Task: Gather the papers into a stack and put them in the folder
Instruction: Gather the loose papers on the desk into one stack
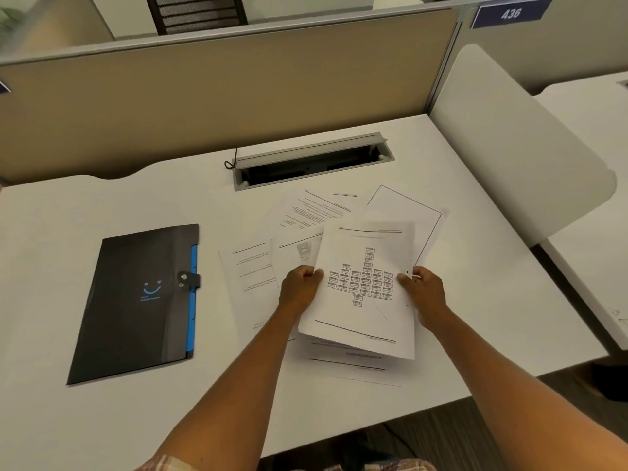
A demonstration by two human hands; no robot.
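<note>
Both hands hold a small stack of papers lifted just above the white desk; its top sheet shows a box diagram. My left hand grips the stack's left edge and my right hand grips its right edge. More printed sheets lie fanned out on the desk beneath and behind the stack, one sticking out to the left, another at the back right. A black folder with a blue edge and a snap strap lies shut on the desk to the left, apart from the papers.
A grey cable tray with its lid up is set into the desk behind the papers. A beige partition runs along the back. A white side panel stands at the right, with another desk beyond it.
</note>
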